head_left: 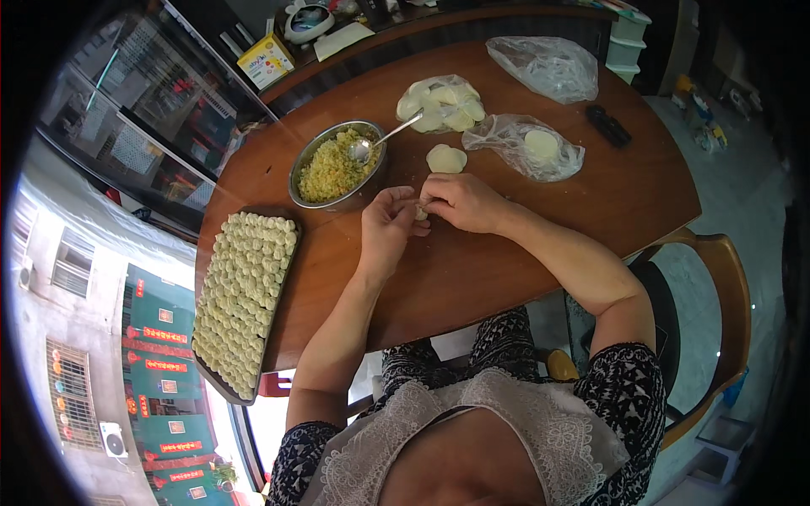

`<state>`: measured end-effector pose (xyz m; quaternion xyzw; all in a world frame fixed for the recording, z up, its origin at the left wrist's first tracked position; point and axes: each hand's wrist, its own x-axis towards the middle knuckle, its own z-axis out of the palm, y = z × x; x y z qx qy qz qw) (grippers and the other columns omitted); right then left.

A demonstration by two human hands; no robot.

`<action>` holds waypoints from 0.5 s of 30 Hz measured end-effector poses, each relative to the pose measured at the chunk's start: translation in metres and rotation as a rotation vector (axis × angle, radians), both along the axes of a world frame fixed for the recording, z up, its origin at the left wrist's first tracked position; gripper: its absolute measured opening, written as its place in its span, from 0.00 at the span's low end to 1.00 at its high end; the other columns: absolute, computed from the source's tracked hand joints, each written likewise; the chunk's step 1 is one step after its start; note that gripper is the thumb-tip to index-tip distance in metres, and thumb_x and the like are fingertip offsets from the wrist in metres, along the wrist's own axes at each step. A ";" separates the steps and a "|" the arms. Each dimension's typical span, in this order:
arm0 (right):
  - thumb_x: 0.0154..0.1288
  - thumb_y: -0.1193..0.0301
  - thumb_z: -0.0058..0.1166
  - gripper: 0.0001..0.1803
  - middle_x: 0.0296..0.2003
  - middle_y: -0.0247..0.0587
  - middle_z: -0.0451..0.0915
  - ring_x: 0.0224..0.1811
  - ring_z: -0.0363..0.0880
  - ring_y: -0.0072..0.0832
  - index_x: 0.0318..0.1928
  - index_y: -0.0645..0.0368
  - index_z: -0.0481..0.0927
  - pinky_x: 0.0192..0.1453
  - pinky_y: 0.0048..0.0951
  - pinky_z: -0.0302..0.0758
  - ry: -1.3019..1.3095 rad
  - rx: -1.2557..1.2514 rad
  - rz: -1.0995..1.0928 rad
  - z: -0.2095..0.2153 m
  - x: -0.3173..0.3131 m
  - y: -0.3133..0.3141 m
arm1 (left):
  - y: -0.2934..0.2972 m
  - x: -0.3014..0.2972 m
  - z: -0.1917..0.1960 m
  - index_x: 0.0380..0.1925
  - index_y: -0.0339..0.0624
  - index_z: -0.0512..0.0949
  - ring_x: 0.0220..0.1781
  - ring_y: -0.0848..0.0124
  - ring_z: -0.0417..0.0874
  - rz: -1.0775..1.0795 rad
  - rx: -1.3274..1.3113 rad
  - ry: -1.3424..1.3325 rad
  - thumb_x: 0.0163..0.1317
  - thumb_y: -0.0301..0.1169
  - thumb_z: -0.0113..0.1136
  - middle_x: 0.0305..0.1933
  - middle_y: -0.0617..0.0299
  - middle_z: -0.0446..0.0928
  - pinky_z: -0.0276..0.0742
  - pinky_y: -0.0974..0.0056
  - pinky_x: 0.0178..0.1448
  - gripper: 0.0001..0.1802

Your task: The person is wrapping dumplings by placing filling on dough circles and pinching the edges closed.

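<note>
Both my hands meet over the wooden table, pinching a small dumpling [420,214] between them. My left hand [388,223] cups it from the left, fingers closed round it. From the right, the fingertips of my right hand [462,202] press on its upper edge and hide part of it. Just beyond my right hand lie round dough wrappers [446,158]. A metal bowl [293,187] of yellowish chopped filling [336,171] stands beyond my left hand, with a spoon [363,150] resting in it. At the left, a dark tray [288,268] carries rows of many finished dumplings [243,295].
More wrappers [440,103] lie on plastic at the far side of the table. A plastic bag [498,135] with a wrapper on it, a crumpled clear bag [544,69] and a black object [607,126] lie to the right. A wooden chair [732,295] stands at the right, a window at the left.
</note>
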<state>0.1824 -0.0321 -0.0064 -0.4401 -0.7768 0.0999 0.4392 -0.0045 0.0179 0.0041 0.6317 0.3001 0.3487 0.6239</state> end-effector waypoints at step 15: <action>0.64 0.75 0.58 0.06 0.32 0.44 0.79 0.36 0.80 0.42 0.35 0.62 0.74 0.38 0.38 0.75 -0.019 0.036 0.002 0.003 0.000 -0.001 | 0.001 -0.001 0.002 0.41 0.29 0.77 0.35 0.67 0.86 -0.024 -0.167 -0.131 0.68 0.20 0.54 0.39 0.53 0.82 0.87 0.64 0.42 0.06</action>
